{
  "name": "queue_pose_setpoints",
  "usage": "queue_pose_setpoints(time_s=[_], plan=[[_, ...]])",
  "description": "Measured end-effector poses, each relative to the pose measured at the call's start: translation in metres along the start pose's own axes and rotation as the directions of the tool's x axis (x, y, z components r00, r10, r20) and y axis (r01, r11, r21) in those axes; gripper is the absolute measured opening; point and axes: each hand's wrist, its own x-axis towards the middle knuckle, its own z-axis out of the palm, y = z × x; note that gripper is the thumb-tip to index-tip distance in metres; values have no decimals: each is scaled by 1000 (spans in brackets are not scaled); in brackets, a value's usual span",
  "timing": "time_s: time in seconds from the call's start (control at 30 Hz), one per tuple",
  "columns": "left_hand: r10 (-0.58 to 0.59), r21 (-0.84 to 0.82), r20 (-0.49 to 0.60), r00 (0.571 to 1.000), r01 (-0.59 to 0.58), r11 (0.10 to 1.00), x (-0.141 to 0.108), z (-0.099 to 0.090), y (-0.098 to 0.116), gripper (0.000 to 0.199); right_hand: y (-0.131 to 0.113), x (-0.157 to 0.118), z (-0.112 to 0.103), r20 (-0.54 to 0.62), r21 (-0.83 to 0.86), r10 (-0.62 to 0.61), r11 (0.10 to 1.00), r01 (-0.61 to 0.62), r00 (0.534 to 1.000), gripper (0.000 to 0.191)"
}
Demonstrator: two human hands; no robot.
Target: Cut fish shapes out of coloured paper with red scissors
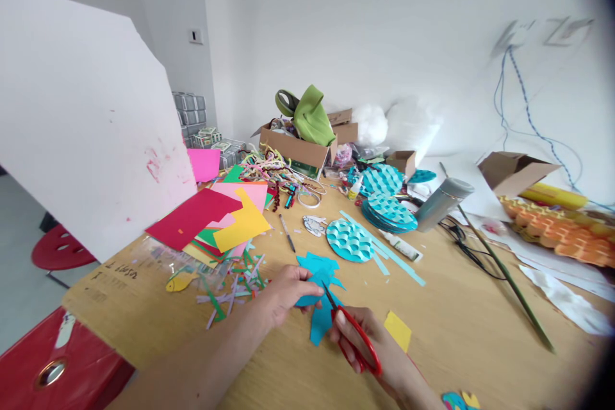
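Note:
My left hand (287,293) pinches a piece of blue paper (307,298) between thumb and fingers, just above the table. In my right hand (369,339) is a pair of red-handled scissors (360,333), its dark blades pointing up and left at the paper's edge. More blue paper offcuts (319,264) lie beneath and behind my hands. A yellow paper scrap (398,331) rests to the right of my right hand. Beyond the blue paper are a pen (287,233), a drawn fish cutout (314,225) and a round disc with turquoise wavy strips (350,241).
Coloured sheets (192,218) and paper shreds (235,291) cover the left of the wooden table (269,371). Behind stand a cardboard box (298,152), stacked turquoise discs (389,213) and a grey tumbler (442,204). A glue tube (401,246) and a green stick (514,291) lie right.

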Motion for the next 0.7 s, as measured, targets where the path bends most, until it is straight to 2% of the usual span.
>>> queue_pose_setpoints(time_s=[0.27, 0.53, 0.7], plan=[[-34, -78, -7, 999, 33, 996, 0, 0, -3, 23, 0, 2, 0, -31, -6, 17, 1000, -17, 999, 57], [6, -9, 12, 1000, -6, 1000, 3, -2, -5, 20, 2, 3, -1, -4, -39, 39, 998, -39, 999, 59], [1, -2, 15, 1000, -1, 1000, 3, -2, -5, 19, -1, 1, -1, -20, -49, 9, 999, -10, 1000, 56]])
